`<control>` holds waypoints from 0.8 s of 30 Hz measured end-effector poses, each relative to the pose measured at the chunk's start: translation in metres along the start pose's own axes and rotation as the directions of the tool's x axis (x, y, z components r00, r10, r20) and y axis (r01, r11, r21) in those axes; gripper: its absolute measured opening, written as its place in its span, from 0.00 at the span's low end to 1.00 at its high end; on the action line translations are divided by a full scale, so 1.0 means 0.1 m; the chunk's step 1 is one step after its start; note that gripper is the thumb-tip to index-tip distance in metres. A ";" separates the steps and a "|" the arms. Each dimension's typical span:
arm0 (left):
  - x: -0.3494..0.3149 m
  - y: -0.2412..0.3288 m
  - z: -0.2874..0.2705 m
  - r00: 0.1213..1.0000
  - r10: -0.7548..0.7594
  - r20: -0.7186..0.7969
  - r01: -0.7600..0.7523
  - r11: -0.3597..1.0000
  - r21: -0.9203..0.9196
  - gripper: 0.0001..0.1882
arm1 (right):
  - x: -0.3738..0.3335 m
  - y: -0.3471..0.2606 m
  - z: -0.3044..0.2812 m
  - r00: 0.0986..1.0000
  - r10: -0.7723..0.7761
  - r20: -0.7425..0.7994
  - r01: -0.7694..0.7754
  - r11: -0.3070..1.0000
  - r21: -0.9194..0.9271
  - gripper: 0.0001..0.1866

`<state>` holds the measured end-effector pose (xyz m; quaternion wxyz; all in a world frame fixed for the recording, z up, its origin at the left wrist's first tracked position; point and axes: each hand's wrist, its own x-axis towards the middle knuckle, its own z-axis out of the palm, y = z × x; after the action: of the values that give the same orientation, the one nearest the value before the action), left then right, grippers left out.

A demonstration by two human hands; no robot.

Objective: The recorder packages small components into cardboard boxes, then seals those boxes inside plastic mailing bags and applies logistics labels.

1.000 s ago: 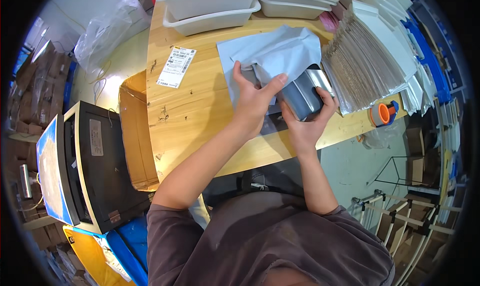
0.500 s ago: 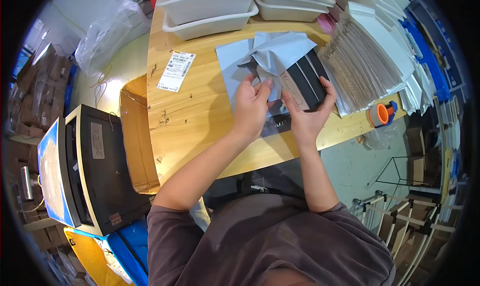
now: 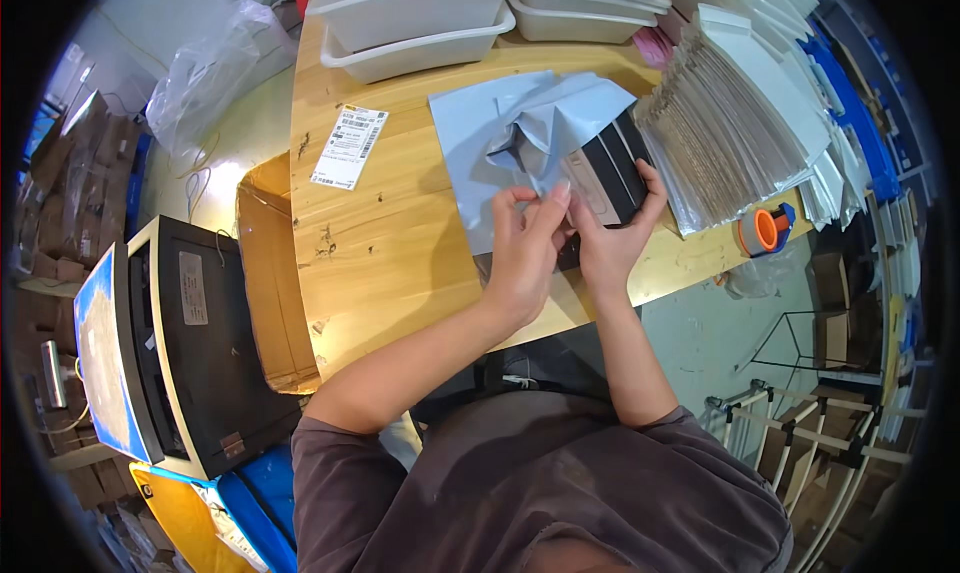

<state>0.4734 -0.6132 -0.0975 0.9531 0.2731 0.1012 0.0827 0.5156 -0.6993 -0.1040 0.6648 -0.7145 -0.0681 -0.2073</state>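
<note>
Black and tan, one striped bundle [image 3: 620, 169]: we had it over the right part of the wooden table [image 3: 390, 273], far end under a pale blue plastic bag [image 3: 465, 123], near end bare. Our right hand [image 3: 613, 248] held it, thumb on one side, fingers reaching round the other. Our left hand [image 3: 522, 251], thumb and fingers drawn narrow, stood at the bag's near edge; whether it pinched film, we could not tell. Around these we listed: one white label [image 3: 349, 149], flat, to the left; one stack of pale envelopes [image 3: 722, 138], right of the bundle; one orange roll [image 3: 766, 231], nearer us; stacked white tubs [image 3: 420, 55], at the far side.
</note>
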 end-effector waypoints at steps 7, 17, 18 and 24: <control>0.04 0.09 -0.05 0.995 0.087 0.053 -0.101 0.916 0.388 0.23 | -0.04 0.14 -0.04 0.995 -0.007 0.101 -0.009 0.987 0.159 0.44; 0.20 0.42 0.03 0.992 -0.061 0.111 0.021 0.942 0.335 0.27 | 0.07 0.22 -0.25 0.949 -0.296 0.110 0.306 0.947 -0.095 0.48; 0.27 0.51 -0.02 0.986 -0.117 0.116 0.079 0.954 0.291 0.27 | 0.07 0.22 -0.28 0.920 -0.365 0.142 0.381 0.919 -0.104 0.48; 0.28 0.64 0.09 0.992 -0.117 0.049 0.097 0.947 0.307 0.31 | 0.09 0.24 -0.27 0.800 -0.541 0.258 0.577 0.811 -0.090 0.46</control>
<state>0.4963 -0.5582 -0.0599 0.9056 0.4132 0.0958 0.0051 0.5268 -0.7297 -0.1215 0.5006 -0.7330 -0.3323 -0.3189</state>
